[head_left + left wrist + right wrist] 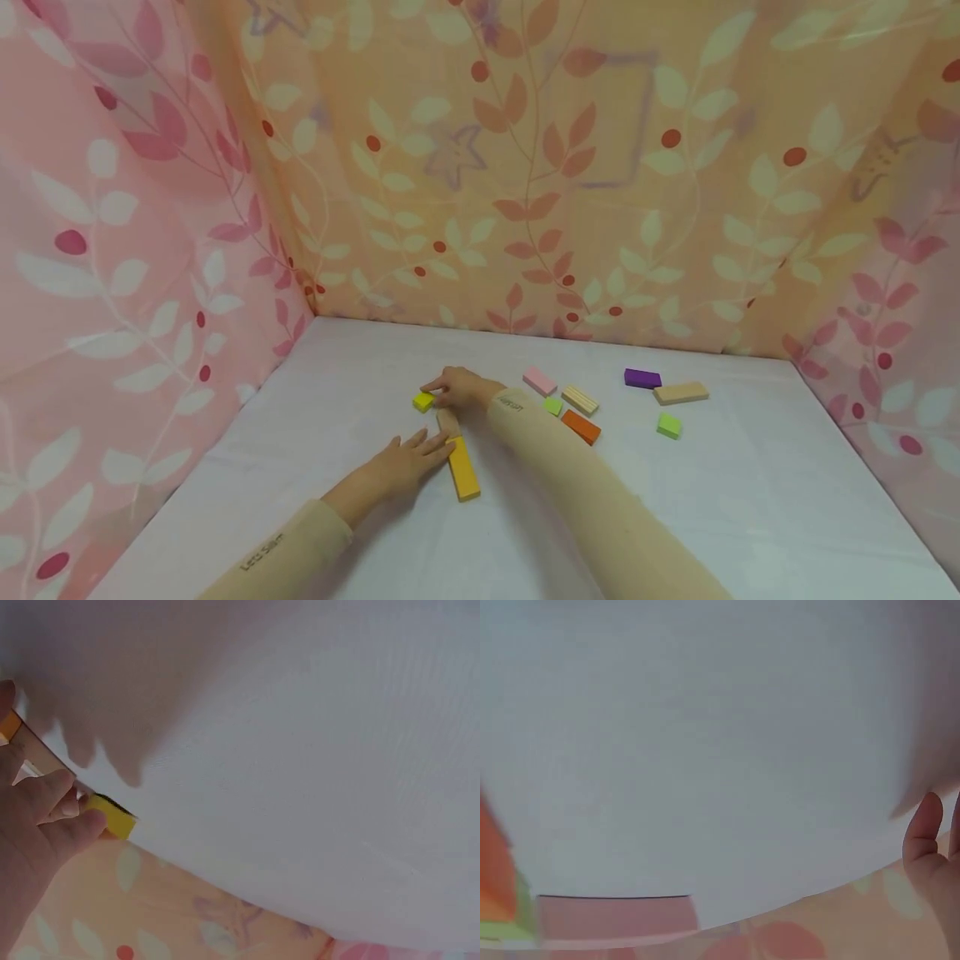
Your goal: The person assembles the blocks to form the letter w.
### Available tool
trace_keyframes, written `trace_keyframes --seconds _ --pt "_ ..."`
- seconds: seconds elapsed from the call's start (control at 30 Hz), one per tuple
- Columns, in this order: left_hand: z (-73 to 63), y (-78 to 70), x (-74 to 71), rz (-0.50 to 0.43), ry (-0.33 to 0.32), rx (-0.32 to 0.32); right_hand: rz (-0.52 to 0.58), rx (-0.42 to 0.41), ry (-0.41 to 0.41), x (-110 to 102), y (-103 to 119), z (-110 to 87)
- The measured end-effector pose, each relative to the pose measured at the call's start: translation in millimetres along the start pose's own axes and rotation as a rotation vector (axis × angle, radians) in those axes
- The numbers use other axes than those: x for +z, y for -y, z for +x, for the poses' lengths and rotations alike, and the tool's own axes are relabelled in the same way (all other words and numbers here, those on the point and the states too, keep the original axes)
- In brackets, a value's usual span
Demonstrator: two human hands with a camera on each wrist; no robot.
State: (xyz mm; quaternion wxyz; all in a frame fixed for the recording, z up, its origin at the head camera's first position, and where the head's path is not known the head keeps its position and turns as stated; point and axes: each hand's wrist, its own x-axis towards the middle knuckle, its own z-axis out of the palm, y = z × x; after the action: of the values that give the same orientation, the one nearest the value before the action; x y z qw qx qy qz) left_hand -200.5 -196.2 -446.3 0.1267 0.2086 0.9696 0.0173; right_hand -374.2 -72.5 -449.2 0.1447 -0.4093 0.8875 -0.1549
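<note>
My right hand [461, 387] reaches in from the right and pinches a small yellow block [423, 402] between index finger and thumb; the left wrist view also shows a fingertip on the yellow block [116, 819]. Close behind the yellow block lies a plain wooden block [447, 422], partly covered by fingers. A long yellow-orange block [464, 471] meets its near end, forming a line. My left hand [408, 462] lies low with spread fingers, the tips touching where these two blocks meet. Only a finger of the right hand [924, 832] shows in the right wrist view.
Right of the hands lie a pink block [540, 381], a striped wooden block [580, 400], an orange-red block [581, 427] and a green piece [552, 406]. Farther right are a purple block [642, 379], a wooden block [681, 393] and a green block [669, 426]. Patterned curtains surround the white table.
</note>
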Motion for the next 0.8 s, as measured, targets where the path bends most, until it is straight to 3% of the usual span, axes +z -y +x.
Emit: trace_keyframes --seconds 0.17,0.37,0.43,0.67,0.8 --pt "1.1 1.1 2.0 0.023 -0.014 0.005 0.012 0.059 -0.089 -2 -7 -5.8" --pt "3.1 3.5 1.2 0.024 0.005 -0.005 0.134 0.112 -0.092 -7 -8 -3.9" --pt "4.4 5.0 1.2 0.013 0.009 -0.007 0.125 0.108 -0.069 -7 -6 -0.1" --pt "4.5 2.5 -1.8 -0.021 0.028 -0.004 0.003 -0.052 0.067 -6 4 10.6" --pt "2.3 1.0 -3.4 -0.036 0.035 -0.006 -0.039 -0.089 0.144 -4 7 14.0"
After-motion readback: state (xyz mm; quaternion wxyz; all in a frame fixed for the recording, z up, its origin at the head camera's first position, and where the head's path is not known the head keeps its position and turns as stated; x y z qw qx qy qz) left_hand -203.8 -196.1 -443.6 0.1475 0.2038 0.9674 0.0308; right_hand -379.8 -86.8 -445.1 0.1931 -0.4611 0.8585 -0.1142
